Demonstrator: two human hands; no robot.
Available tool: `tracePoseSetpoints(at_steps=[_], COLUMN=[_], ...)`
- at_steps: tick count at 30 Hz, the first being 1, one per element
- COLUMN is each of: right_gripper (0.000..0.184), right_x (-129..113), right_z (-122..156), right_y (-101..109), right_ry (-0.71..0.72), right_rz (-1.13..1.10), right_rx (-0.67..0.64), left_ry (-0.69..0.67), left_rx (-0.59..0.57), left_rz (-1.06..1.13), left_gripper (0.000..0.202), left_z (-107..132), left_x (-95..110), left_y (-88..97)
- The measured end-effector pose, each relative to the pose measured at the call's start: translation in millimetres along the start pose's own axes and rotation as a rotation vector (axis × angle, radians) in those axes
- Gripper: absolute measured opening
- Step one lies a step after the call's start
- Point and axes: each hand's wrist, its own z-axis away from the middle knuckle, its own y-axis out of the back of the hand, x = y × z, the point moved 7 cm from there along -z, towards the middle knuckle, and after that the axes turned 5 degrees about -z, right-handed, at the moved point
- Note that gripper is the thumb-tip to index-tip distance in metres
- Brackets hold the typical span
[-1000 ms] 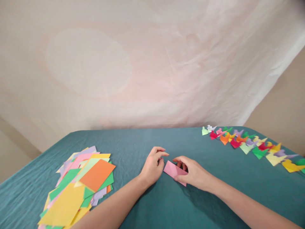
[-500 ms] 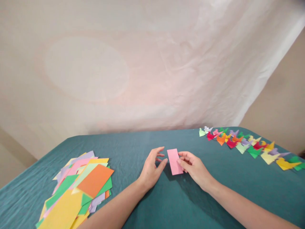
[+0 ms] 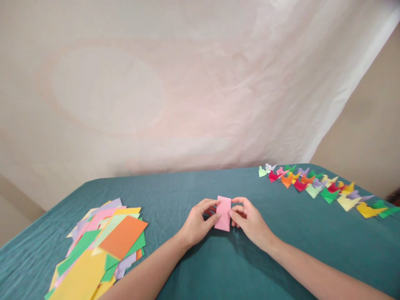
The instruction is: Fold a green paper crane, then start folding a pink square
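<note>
A pink piece of folded paper (image 3: pixel 223 214), a narrow upright rectangle, is held just above the table between both hands. My left hand (image 3: pixel 200 221) pinches its left edge, thumb in front and fingers toward the top. On the opposite edge, my right hand (image 3: pixel 248 218) grips the paper between thumb and fingers. The fingertips behind the sheet are partly hidden.
A loose pile of coloured paper sheets (image 3: pixel 123 236) lies on the left of the green-covered table (image 3: pixel 175 187). Rows of small folded paper birds (image 3: pixel 329 195) stand at the far right. A pale cloth (image 3: pixel 200 91) hangs behind the table.
My left hand has closed onto the left edge of the pink paper, which it was apart from before. The paper has moved slightly left and turned more upright.
</note>
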Motion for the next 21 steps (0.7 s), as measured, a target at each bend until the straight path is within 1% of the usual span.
tracePoseSetpoints(at_steps=[3, 7, 10, 14, 18, 21], right_gripper=[0.032, 0.035, 0.027, 0.017, 0.016, 0.016], right_x=[-1.2, -8.0, -11.7, -12.7, -13.1, -13.3], right_z=[0.5, 0.0, -1.6, -2.7, -2.0, -2.1], right_y=[-0.9, 4.1, 7.6, 9.0, 7.2, 7.2], right_ry=[0.03, 0.12, 0.17, 0.178, 0.17, 0.188], right_rz=[0.013, 0.067, 0.142, 0.189, 0.19, 0.177], right_rx=[0.001, 0.028, 0.007, -0.033, -0.058, -0.052], left_ry=[0.024, 0.043, 0.052, 0.08, 0.127, 0.168], left_rx=[-0.009, -0.019, -0.038, -0.065, -0.108, -0.117], left_rz=[0.038, 0.092, 0.125, 0.183, 0.275, 0.383], left_gripper=[0.034, 0.032, 0.029, 0.029, 0.03, 0.033], left_z=[-0.6, -1.1, -1.0, -0.7, -0.5, -0.6], left_x=[-4.4, -8.7, -10.3, -11.9, -13.7, -15.5], left_y=[-0.8, -1.6, -2.5, -3.8, -7.6, -9.8])
